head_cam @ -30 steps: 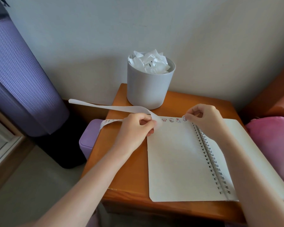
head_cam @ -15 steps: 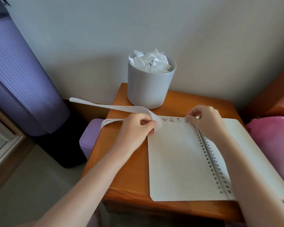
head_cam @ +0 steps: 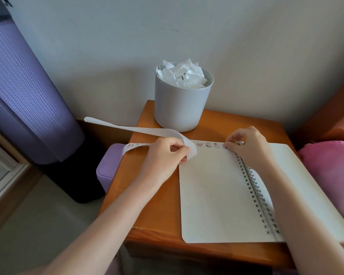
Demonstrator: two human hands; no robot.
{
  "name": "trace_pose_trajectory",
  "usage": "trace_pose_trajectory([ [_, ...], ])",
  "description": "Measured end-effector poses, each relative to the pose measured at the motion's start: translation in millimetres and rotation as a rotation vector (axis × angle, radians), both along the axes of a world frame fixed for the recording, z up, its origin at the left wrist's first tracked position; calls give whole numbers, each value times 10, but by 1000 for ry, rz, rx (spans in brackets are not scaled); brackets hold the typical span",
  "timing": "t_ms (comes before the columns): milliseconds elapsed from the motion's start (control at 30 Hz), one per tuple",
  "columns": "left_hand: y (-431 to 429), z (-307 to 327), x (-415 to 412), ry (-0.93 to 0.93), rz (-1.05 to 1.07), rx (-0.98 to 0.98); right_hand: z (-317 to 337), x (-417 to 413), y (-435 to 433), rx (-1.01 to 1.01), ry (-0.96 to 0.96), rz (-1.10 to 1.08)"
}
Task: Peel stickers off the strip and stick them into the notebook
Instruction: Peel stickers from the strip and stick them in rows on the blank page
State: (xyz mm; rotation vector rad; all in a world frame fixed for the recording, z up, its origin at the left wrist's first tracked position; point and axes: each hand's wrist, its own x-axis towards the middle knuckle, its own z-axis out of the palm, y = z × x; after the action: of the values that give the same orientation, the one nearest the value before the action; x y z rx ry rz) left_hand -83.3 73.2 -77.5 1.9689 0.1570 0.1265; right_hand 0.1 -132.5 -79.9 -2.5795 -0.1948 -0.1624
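Note:
An open spiral notebook point(head_cam: 213, 195) lies on a small wooden table point(head_cam: 157, 211), its left page blank except for a row of small stickers point(head_cam: 208, 144) along the top edge. My left hand point(head_cam: 165, 153) pinches the sticker strip point(head_cam: 135, 145) at the page's top left corner, and the peeled white backing point(head_cam: 131, 129) curls away to the left. My right hand point(head_cam: 248, 145) presses its fingertips down on the stickers at the page's top right, near the spiral.
A grey bin point(head_cam: 180, 108) full of crumpled white paper stands at the table's back edge. A purple box point(head_cam: 109, 165) sits beside the table on the left, with a purple rolled mat point(head_cam: 24, 96) behind it. Pink fabric point(head_cam: 332, 171) lies to the right.
My right hand has shifted slightly right along the sticker row, toward the spiral. My left hand has stayed put on the strip.

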Motion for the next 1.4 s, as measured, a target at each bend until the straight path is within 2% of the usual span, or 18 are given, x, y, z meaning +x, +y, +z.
trace_pose_trajectory([
  [300,5,-13,8,-4,7,-6,-50,17,-6,36,-1,-2],
  [500,17,-6,6,-45,-6,-33,46,-31,22,180,-89,18],
  [667,51,48,16,-116,-1,-76,213,-207,265,399,44,299],
  [767,78,77,21,-140,11,-90,243,-321,406,429,123,461],
  [833,99,91,23,-156,18,-95,231,-360,461,438,127,495],
  [1067,122,88,52,-144,50,-143,200,-369,504,426,74,430],
  [1300,104,79,59,-128,47,-170,217,-404,523,573,167,401],
  [1400,100,94,53,-123,25,-168,208,-392,532,646,144,353],
])
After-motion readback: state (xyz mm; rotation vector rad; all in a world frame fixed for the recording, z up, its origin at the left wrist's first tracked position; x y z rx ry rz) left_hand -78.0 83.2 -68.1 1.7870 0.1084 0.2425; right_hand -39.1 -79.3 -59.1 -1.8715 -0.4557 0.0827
